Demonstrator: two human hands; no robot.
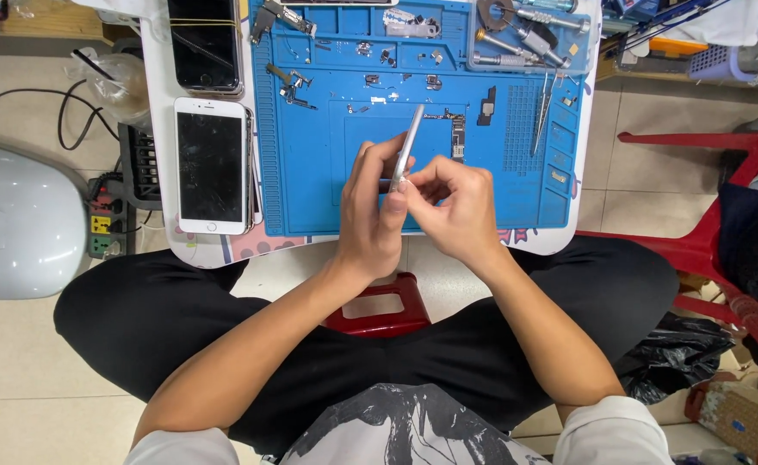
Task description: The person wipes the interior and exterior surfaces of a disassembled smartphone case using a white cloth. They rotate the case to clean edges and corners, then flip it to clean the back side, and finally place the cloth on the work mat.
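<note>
Head view: both hands' fingers [393, 203] pinch a silver phone [408, 145] edge-on above the blue mat [310, 189].

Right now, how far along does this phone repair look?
Done: small parts and a board lie on the blue mat. In hand: both the left hand and right hand hold a silver tool. Left: the white phone lies untouched beside the mat.

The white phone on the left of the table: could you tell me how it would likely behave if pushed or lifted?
The white phone lies flat, so it would probably slide rather than tip or roll. Its slab shape looks rigid. Its dark glass seems cracked, so it is likely fragile. It lies apart from the left hand, which holds a silver tool.
</note>
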